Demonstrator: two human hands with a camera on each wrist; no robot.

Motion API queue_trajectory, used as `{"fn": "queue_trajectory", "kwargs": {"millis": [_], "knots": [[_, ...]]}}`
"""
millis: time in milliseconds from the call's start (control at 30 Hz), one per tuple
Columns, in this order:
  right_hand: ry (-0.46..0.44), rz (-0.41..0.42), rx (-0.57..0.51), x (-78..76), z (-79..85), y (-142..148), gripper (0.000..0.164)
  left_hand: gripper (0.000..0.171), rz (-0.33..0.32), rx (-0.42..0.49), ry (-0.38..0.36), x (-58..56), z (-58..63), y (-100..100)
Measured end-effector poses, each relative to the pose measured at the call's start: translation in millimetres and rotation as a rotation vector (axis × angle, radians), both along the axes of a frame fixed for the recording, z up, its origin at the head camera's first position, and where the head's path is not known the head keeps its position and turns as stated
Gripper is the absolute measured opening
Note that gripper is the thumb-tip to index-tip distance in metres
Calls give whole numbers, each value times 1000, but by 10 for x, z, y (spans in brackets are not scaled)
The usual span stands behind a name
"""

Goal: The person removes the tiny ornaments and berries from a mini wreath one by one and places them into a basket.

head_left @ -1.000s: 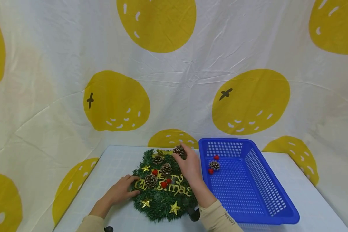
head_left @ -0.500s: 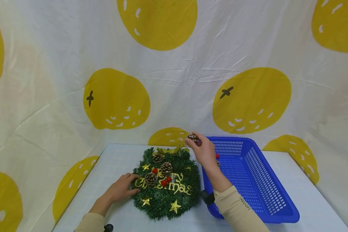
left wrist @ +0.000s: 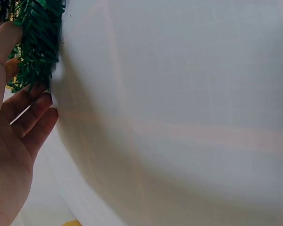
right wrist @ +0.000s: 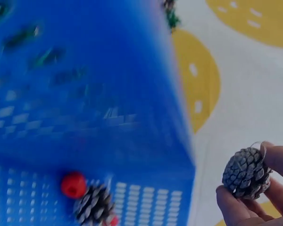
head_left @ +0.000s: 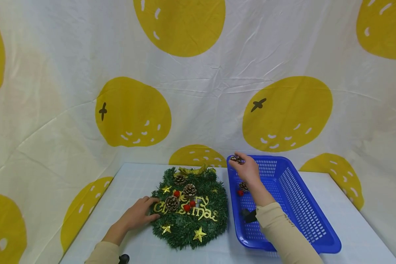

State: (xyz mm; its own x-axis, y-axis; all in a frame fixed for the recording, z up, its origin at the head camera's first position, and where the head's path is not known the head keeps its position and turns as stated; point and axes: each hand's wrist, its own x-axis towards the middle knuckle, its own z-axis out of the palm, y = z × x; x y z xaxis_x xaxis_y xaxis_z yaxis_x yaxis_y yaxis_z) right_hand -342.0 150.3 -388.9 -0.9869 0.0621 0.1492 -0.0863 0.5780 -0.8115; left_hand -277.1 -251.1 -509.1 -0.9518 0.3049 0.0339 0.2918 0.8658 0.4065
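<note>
A green Christmas wreath (head_left: 184, 234) with gold "Merry Christmas" lettering, gold stars, pine cones and red berries lies on the table. My left hand (head_left: 136, 214) grips its left edge; in the left wrist view the fingers (left wrist: 40, 127) bend around the green tinsel (left wrist: 40, 42). Over the far left corner of a blue plastic basket (head_left: 303, 205), my right hand (head_left: 248, 171) pinches a loose pine cone (right wrist: 247, 173) between thumb and fingers. Inside the basket lie another pine cone (right wrist: 93, 205) and a red berry (right wrist: 73, 184), with a second berry (right wrist: 112, 220) partly hidden.
The white table (head_left: 135, 176) carries the wreath on the left and the basket on the right. Behind it hangs a white cloth (head_left: 198, 110) printed with yellow fruit. A gold ribbon (head_left: 194, 171) sits at the wreath's far edge.
My right hand has lifted the pine cone away from the wreath's upper right and carried it rightward over the basket. The left hand has stayed at the wreath's edge.
</note>
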Motion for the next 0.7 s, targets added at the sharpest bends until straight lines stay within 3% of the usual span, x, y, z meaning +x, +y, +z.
{"fn": "queue_trajectory", "kwargs": {"millis": [233, 700], "knots": [[1, -56, 79, -93, -124, 255, 53, 57, 2, 0, -4, 5, 8, 3], [-11, -14, 366, -173, -379, 528, 55, 58, -9, 10, -7, 20, 25, 5]]}}
